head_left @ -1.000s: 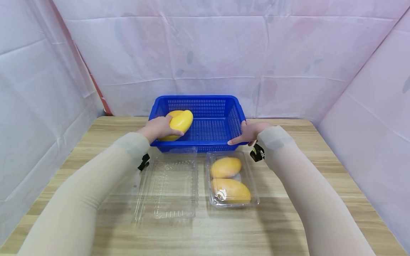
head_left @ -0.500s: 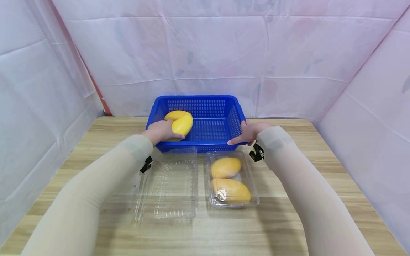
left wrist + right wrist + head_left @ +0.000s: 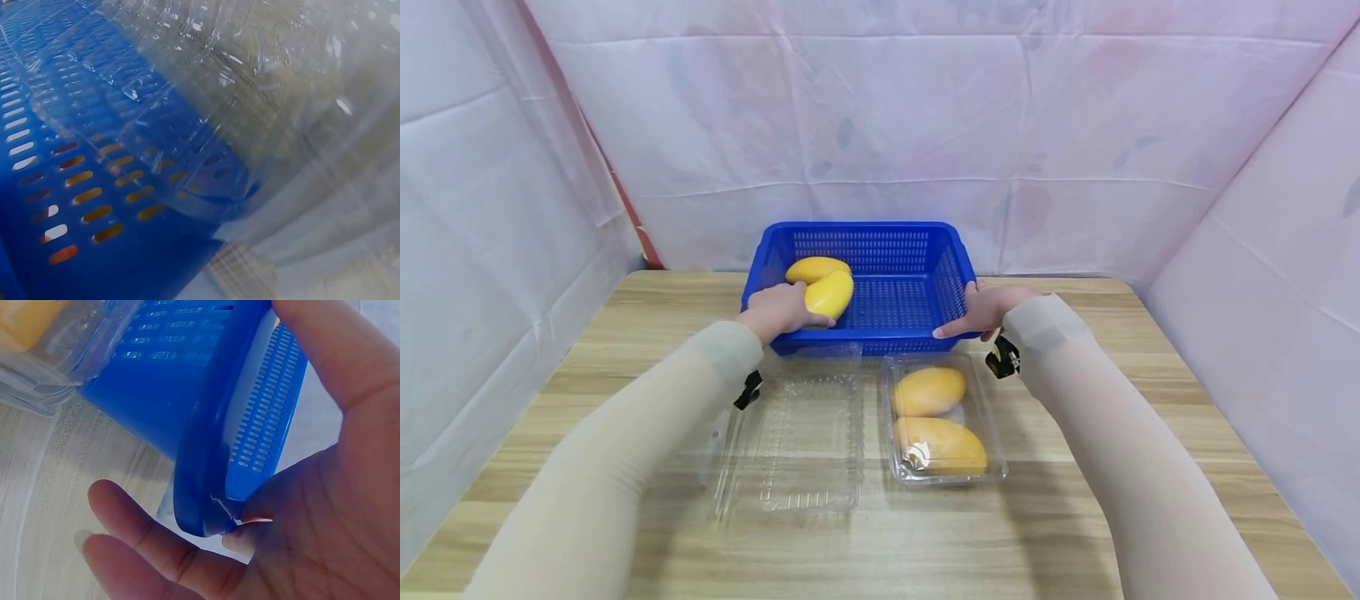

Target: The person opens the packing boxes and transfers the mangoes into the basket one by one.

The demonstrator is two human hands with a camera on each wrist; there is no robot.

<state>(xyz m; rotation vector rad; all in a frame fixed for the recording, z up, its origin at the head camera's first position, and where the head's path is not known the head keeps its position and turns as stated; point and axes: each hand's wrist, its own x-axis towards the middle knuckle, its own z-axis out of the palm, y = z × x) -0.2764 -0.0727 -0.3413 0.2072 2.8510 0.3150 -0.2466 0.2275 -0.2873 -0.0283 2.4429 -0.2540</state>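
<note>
A blue plastic basket [image 3: 883,335] with slotted walls stands at the back of the table. My left hand [image 3: 780,308] reaches in over its left front corner and grips a yellow mango [image 3: 831,296]; most of the fingers are hidden behind the hand and fruit. Behind that lies a second mango [image 3: 815,268], against the basket's left side. My right hand [image 3: 988,308] holds the basket's right front corner, its thumb along the front rim. In the right wrist view the blue rim [image 3: 209,437] passes between thumb and fingers, with two fingers spread below it.
An open clear plastic clamshell box [image 3: 808,442] lies in front of the basket, part of it overlapping the basket wall. To its right sits a lidded clear box [image 3: 992,442] with two mangoes [image 3: 940,446] inside. Fabric walls [image 3: 917,125] enclose the table.
My left hand has shifted slightly right, and the mango in it has come lower and tipped over, showing more of the mango behind. My right hand has stayed on the basket corner.
</note>
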